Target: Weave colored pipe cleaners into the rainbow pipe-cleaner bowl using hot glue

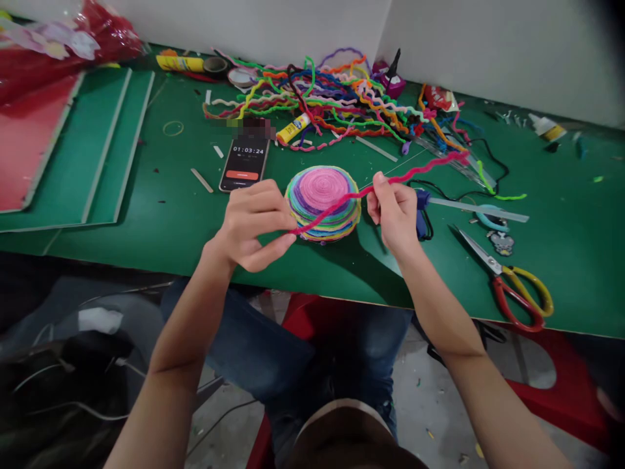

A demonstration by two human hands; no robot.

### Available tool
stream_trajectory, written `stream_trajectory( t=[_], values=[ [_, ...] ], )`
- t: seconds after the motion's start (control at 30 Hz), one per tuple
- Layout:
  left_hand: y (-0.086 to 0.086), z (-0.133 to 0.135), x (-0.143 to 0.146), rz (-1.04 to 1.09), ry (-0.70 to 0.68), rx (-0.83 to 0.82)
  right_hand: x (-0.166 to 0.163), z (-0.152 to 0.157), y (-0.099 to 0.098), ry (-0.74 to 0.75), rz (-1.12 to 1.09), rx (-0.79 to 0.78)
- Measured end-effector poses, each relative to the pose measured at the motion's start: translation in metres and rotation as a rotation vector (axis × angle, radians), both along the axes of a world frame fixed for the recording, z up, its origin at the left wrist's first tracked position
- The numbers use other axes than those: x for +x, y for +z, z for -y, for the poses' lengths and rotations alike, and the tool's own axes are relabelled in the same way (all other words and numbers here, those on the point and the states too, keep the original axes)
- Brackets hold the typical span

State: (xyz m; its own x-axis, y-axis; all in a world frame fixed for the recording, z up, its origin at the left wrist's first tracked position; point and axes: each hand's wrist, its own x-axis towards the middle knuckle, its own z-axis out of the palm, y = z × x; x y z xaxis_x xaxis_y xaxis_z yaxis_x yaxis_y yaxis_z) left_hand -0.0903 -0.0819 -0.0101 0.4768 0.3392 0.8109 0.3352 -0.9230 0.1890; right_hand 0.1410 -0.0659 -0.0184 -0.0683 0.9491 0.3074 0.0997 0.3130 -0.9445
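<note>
Two hands share one pink pipe cleaner [430, 168], and neither has any slack in its hold. The left hand [254, 225] pinches the stem's near end between thumb and forefinger, shut tight, with the other fingers curled in behind. The right hand [395, 215] nips the same stem further along, fingertips closed on it, so a wavy tail runs on past that pinch, up and away to the person's right.

The long axis of the stem slants from the left pinch, low and close to the body, up to the right pinch and beyond. Between the two grips the stem crosses over a coiled disc [322, 202] of many colours, which lies on the green table [146, 221] just under that span; I cannot tell whether stem and coil touch. The left pinch sits nearer the disc's near edge, the right just off its far side.

Beyond the left grip lies a phone [244, 163]. Scissors [512, 286] rest well out past the right wrist, and a tangled heap of pipe cleaners [332, 98] lies beyond both hands.
</note>
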Motion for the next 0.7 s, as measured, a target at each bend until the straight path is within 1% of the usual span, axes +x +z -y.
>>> stream_trajectory(
  t=[0.07, 0.13, 0.17, 0.27, 0.3, 0.33, 0.43, 0.57, 0.7],
  values=[
    [0.003, 0.002, -0.003, -0.072, 0.022, -0.044, -0.001, 0.003, 0.001, -0.078, 0.04, 0.061],
    [0.007, 0.006, 0.001, -0.07, 0.086, -0.057, -0.003, 0.006, 0.001, -0.113, 0.081, 0.117],
    [0.008, 0.009, 0.005, -0.048, 0.148, -0.049, -0.004, 0.007, 0.001, -0.115, 0.095, 0.138],
    [0.008, 0.018, 0.021, -0.103, 0.425, -0.03, -0.006, 0.01, -0.001, -0.098, 0.119, 0.174],
    [0.007, 0.021, 0.026, -0.157, 0.488, -0.05, -0.007, 0.011, -0.001, -0.091, 0.124, 0.182],
    [0.006, 0.023, 0.03, -0.207, 0.522, -0.06, -0.007, 0.012, -0.002, -0.085, 0.128, 0.186],
    [0.0, 0.026, 0.038, -0.291, 0.526, -0.057, -0.009, 0.014, -0.001, -0.059, 0.132, 0.185],
    [-0.003, 0.026, 0.041, -0.281, 0.515, -0.01, -0.009, 0.017, 0.001, -0.017, 0.133, 0.174],
    [-0.003, 0.026, 0.043, -0.293, 0.52, -0.039, -0.008, 0.016, 0.0, -0.012, 0.135, 0.142]
  ],
)
